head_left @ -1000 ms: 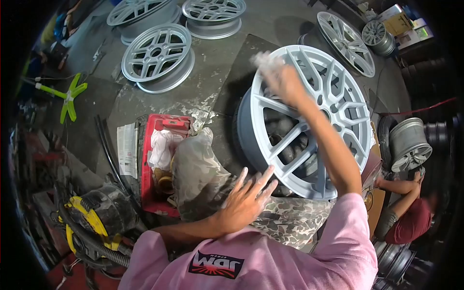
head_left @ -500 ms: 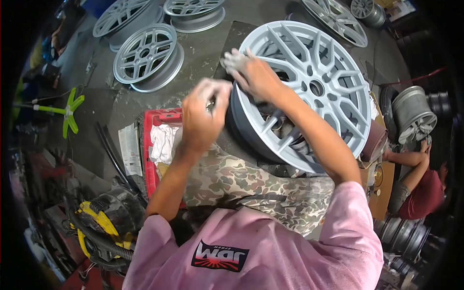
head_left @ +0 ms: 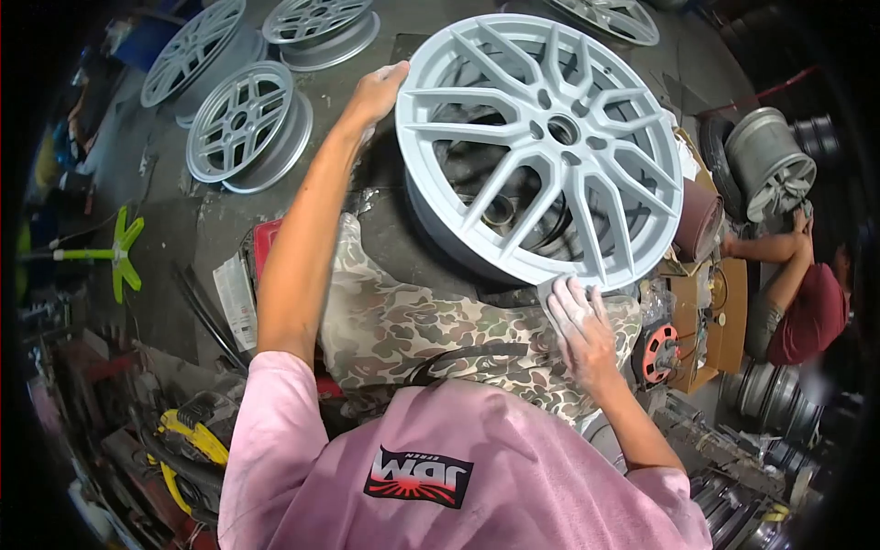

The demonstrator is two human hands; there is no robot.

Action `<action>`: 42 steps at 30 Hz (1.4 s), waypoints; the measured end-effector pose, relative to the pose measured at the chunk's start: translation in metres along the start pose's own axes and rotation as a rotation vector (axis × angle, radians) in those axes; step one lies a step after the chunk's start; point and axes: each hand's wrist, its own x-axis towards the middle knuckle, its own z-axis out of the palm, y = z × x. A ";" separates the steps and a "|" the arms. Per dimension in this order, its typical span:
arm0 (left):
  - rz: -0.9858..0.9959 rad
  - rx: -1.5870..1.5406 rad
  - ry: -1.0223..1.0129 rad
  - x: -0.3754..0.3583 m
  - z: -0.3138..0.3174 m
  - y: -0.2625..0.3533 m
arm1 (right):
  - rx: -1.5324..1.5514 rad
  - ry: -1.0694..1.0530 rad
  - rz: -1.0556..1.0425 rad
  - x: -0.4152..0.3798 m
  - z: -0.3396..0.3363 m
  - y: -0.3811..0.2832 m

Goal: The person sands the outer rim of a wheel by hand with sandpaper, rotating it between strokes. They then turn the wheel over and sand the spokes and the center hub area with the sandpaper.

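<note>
A large light-grey alloy wheel with split spokes lies tilted in front of me. My left hand grips its left edge, thumb near the lip and the other fingers partly hidden. At the near edge, my right hand rests with its fingers stretched out against the lip. Its fingertips are coated with whitish dust. Whether something thin lies under these fingers, I cannot make out. Below the wheel are my camouflage-patterned trousers.
Several other wheels, one a five-spoke wheel, stand on the floor beyond. A green-legged stand and a yellow-and-black machine are on the left. At right are a cardboard box, a red reel and another person.
My left hand has moved up and forward onto the wheel's left edge. My right hand has gone from the left side to the near edge. The wheel appears turned and higher in view.
</note>
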 end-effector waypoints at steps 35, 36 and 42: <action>0.565 0.782 0.322 -0.157 0.024 0.035 | -0.188 0.495 0.238 -0.031 0.027 0.061; 0.704 0.798 0.321 -0.171 0.037 0.044 | -0.214 0.498 0.387 -0.028 0.019 0.061; 0.750 0.688 -0.240 -0.263 0.113 0.065 | 0.112 0.424 0.301 -0.026 0.029 0.010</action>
